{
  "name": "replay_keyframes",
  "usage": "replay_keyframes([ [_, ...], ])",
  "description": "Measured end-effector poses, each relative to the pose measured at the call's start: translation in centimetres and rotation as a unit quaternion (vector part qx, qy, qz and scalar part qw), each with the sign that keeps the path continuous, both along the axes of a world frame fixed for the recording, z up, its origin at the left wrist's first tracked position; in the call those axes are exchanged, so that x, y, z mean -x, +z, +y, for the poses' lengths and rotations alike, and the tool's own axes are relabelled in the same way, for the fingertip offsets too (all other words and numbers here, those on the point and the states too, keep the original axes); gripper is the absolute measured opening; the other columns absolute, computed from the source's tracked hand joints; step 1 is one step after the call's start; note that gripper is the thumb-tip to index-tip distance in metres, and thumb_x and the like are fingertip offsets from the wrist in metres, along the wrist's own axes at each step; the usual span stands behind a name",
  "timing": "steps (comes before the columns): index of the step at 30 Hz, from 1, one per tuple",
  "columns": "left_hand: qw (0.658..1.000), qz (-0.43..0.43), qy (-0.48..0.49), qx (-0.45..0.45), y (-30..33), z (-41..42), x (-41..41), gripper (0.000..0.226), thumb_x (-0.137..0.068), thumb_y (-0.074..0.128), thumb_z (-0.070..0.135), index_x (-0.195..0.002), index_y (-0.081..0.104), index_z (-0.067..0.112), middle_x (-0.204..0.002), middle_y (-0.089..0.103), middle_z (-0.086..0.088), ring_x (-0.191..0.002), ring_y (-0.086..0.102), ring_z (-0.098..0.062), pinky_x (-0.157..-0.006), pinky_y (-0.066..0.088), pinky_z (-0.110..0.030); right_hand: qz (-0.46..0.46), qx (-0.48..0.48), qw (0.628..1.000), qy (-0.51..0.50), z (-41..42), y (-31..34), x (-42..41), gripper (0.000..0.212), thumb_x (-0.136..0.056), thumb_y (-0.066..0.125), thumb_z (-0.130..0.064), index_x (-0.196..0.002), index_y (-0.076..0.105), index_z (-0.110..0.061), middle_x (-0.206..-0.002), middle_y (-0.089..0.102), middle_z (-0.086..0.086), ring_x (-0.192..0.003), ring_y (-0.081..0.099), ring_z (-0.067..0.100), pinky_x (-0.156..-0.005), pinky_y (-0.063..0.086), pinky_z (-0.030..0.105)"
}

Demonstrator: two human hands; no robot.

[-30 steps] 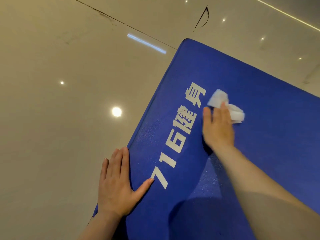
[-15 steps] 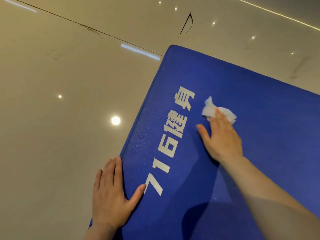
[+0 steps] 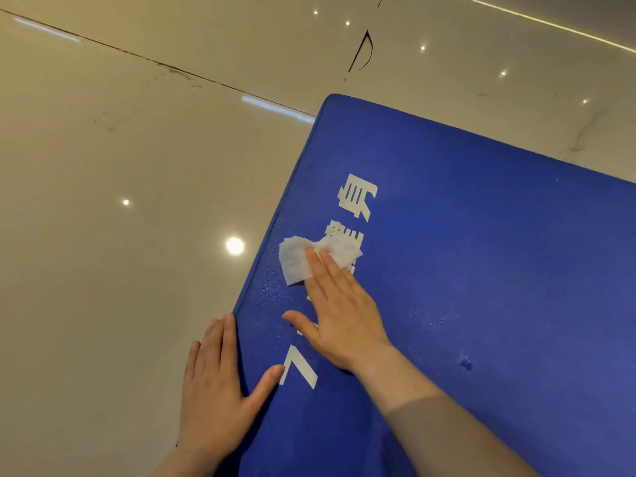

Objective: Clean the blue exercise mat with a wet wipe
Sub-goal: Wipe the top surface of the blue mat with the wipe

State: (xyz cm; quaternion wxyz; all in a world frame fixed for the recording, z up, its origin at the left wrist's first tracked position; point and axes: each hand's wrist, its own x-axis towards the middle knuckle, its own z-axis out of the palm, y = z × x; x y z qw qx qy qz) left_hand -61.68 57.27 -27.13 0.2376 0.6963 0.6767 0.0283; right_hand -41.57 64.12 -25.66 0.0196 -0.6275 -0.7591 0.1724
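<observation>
The blue exercise mat (image 3: 481,256) with white printed characters lies on the floor and fills the right half of the head view. A crumpled white wet wipe (image 3: 296,259) sits on the mat near its left edge, over the print. My right hand (image 3: 339,315) lies flat on the mat with straight fingers, and its fingertips press on the wipe. My left hand (image 3: 216,390) rests flat at the mat's left edge, fingers on the floor side and thumb spread onto the blue surface by the white 7.
Glossy beige floor tiles (image 3: 120,270) with dark seams and ceiling light reflections surround the mat on the left and at the top. A small dent (image 3: 465,364) marks the mat right of my right forearm.
My right hand has swept the wipe leftwards across the white characters towards the mat's left edge. My left hand stays at the edge. The view has shifted slightly.
</observation>
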Motion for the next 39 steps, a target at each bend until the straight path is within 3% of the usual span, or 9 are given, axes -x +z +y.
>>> replay_keyframes([
  [5, 0.996, -0.039, 0.015, -0.085, 2.5, 5.0, -2.5, 0.081, -0.088, 0.035, 0.059, -0.148, 0.034, 0.004, -0.149, 0.040, -0.014, -0.132, 0.036, -0.027, -0.109, 0.035, -0.055, -0.019, 0.031, 0.989, -0.144, 2.4, 0.0, -7.0, 0.091, -0.088, 0.006, -0.075, -0.157, 0.008, -0.017, -0.165, -0.003, -0.004, -0.150, -0.006, 0.012, -0.121, 0.012, 0.033],
  [10, 0.998, 0.015, -0.033, -0.059, 1.6, 11.8, -7.9, 0.095, -0.081, 0.009, 0.077, -0.156, 0.009, 0.019, -0.162, 0.015, -0.001, -0.149, 0.012, -0.017, -0.119, -0.006, -0.037, -0.001, 0.088, 0.922, -0.377, 4.5, 1.5, -12.9, 0.083, -0.092, 0.016, -0.065, -0.157, 0.003, -0.015, -0.164, -0.010, -0.005, -0.150, -0.010, 0.013, -0.120, 0.019, 0.045],
  [15, 0.995, 0.044, -0.016, -0.085, -0.3, 12.4, -8.2, 0.085, -0.088, 0.028, 0.068, -0.152, 0.027, 0.012, -0.155, 0.033, -0.007, -0.142, 0.031, -0.021, -0.118, 0.007, -0.039, 0.103, 0.054, 0.988, -0.102, 6.4, 1.8, -6.3, 0.064, -0.101, 0.031, -0.049, -0.156, 0.005, -0.030, -0.163, -0.007, -0.015, -0.147, -0.015, 0.002, -0.119, 0.014, 0.032],
  [20, 0.997, 0.034, -0.029, -0.060, -0.9, 12.8, -8.3, 0.086, -0.084, 0.028, 0.060, -0.157, 0.009, 0.017, -0.163, 0.014, -0.001, -0.149, 0.010, -0.014, -0.120, -0.002, -0.029, 0.089, 0.061, 0.992, 0.068, 8.6, 0.8, -0.6, 0.067, -0.098, 0.017, -0.054, -0.156, 0.015, -0.020, -0.164, -0.002, -0.010, -0.148, -0.013, 0.004, -0.119, -0.012, 0.026],
  [22, 0.997, 0.048, -0.028, -0.060, -0.9, 12.8, -8.2, 0.087, -0.087, 0.030, 0.063, -0.155, 0.018, 0.011, -0.161, 0.019, -0.006, -0.148, 0.017, -0.015, -0.119, -0.003, -0.029, 0.073, 0.037, 0.994, 0.071, 9.5, 0.4, -2.2, 0.075, -0.093, 0.010, -0.060, -0.156, 0.014, -0.020, -0.164, 0.002, -0.009, -0.150, -0.005, 0.008, -0.121, -0.007, 0.028],
  [25, 0.996, 0.064, -0.028, -0.047, -0.7, 12.7, -8.2, 0.089, -0.090, 0.025, 0.070, -0.152, 0.026, 0.006, -0.157, 0.027, -0.006, -0.144, 0.025, -0.016, -0.118, 0.000, -0.032, 0.068, 0.025, 0.996, -0.043, 11.3, 0.3, -5.6, 0.083, -0.087, 0.012, -0.070, -0.157, 0.009, -0.025, -0.164, 0.005, -0.007, -0.150, 0.006, 0.016, -0.116, 0.025, 0.038],
  [31, 0.997, 0.065, -0.026, -0.043, -0.3, 12.9, -8.2, 0.089, -0.091, 0.020, 0.073, -0.151, 0.030, 0.008, -0.153, 0.038, -0.009, -0.136, 0.042, -0.023, -0.116, 0.012, -0.038, 0.047, 0.021, 0.924, -0.378, 13.7, 0.3, -15.6, 0.093, -0.082, 0.007, -0.075, -0.157, 0.007, -0.020, -0.165, 0.005, -0.001, -0.150, 0.004, 0.021, -0.118, 0.023, 0.050],
  [36, 0.998, 0.057, -0.024, -0.023, -0.2, 12.8, -8.0, 0.088, -0.090, 0.020, 0.074, -0.152, 0.028, 0.010, -0.154, 0.035, -0.006, -0.138, 0.039, -0.021, -0.118, 0.003, -0.033, 0.090, -0.022, 0.976, -0.197, 13.5, 0.2, -8.4, 0.078, -0.090, 0.014, -0.071, -0.156, 0.007, -0.030, -0.164, 0.006, -0.006, -0.150, 0.010, 0.018, -0.116, 0.030, 0.048],
  [39, 0.998, 0.060, -0.022, -0.028, -0.4, 12.9, -7.9, 0.089, -0.091, 0.018, 0.072, -0.152, 0.028, 0.009, -0.156, 0.031, -0.006, -0.140, 0.035, -0.019, -0.117, 0.009, -0.037, 0.105, -0.002, 0.992, -0.063, 13.8, 0.2, -2.8, 0.081, -0.090, 0.022, -0.066, -0.157, 0.011, -0.023, -0.165, 0.003, -0.004, -0.151, -0.004, 0.015, -0.122, 0.012, 0.038],
])
